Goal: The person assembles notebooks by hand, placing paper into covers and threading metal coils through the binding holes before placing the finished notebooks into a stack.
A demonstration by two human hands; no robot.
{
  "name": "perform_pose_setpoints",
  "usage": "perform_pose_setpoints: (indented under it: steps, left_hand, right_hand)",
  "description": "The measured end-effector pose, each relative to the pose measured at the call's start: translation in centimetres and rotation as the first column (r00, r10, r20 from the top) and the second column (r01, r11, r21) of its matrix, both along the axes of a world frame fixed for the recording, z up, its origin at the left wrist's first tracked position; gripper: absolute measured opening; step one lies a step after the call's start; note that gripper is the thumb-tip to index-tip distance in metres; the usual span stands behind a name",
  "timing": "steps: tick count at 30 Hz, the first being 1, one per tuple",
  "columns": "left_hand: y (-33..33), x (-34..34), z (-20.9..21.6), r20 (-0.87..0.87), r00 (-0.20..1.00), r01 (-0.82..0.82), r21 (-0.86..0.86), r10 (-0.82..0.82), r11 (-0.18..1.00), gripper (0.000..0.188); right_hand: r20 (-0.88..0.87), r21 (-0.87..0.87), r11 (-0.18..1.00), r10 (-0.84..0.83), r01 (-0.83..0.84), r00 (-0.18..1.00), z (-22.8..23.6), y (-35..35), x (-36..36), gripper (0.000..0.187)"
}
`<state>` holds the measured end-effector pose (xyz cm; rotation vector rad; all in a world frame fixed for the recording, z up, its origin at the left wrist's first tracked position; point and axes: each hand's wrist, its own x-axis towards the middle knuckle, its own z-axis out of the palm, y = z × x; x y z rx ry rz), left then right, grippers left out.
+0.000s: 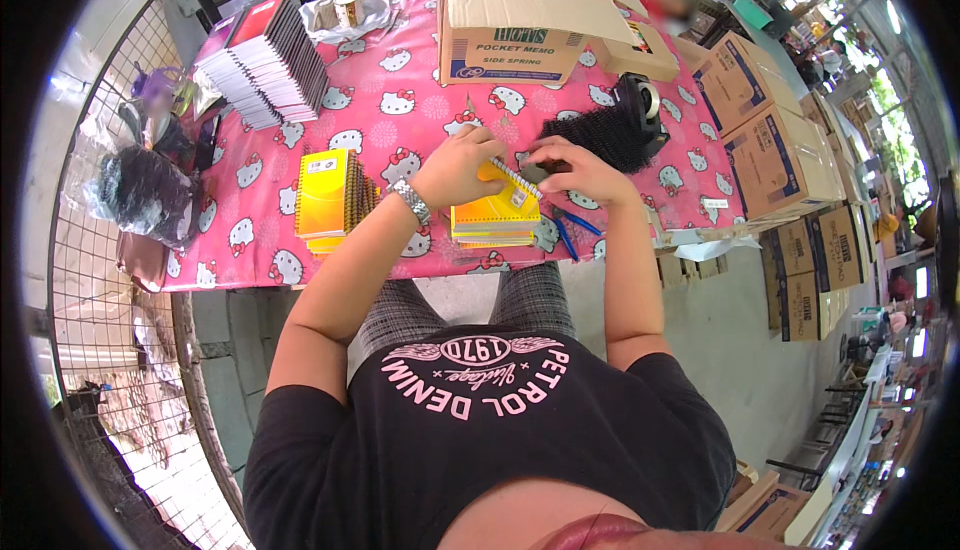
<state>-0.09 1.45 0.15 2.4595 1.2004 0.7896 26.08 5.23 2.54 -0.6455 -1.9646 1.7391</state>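
My left hand, with a metal watch on the wrist, grips the edge of a small yellow spiral notebook that is tilted up. White coil binding runs along the notebook's upper right edge. At the end of that coil, the fingers of my right hand are bent and closed; something dark shows between them, too small to make out. Beneath the raised notebook lies a stack of yellow notebooks. Blue-handled pliers rest just right of this stack.
Another pile of yellow spiral notebooks stands left. Black spiral coils lie heaped beside a black tape dispenser. Behind are an open carton and a tall notebook stack. More cartons stand right of the pink patterned table.
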Motion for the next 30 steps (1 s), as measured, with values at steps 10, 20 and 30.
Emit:
perform_pose_setpoints:
  steps: [10, 20, 30]
  left_hand:
    - [1.3, -1.8, -0.8, 0.118, 0.993, -0.001, -0.178, 0.023, 0.984, 0.032]
    - [0.8, 0.3, 0.1, 0.136, 0.976, -0.140, -0.212, 0.171, 0.967, 0.028]
    - [-1.3, -0.4, -2.4, 0.370, 0.787, -0.247, -0.544, 0.493, 0.802, 0.023]
  right_hand:
    - [-0.431, -0.198, 0.969, 0.049, -0.147, 0.901, 0.5, 0.1, -2.5, 0.044]
    - [0.318, 0.844, 0.159, -0.917, 0.512, -0.240, -15.4, -0.2, 14.0, 0.069]
    - [0.330, 0.866, 0.454, -0.832, 0.208, 0.445, -16.5, -10.2, 4.3, 0.061]
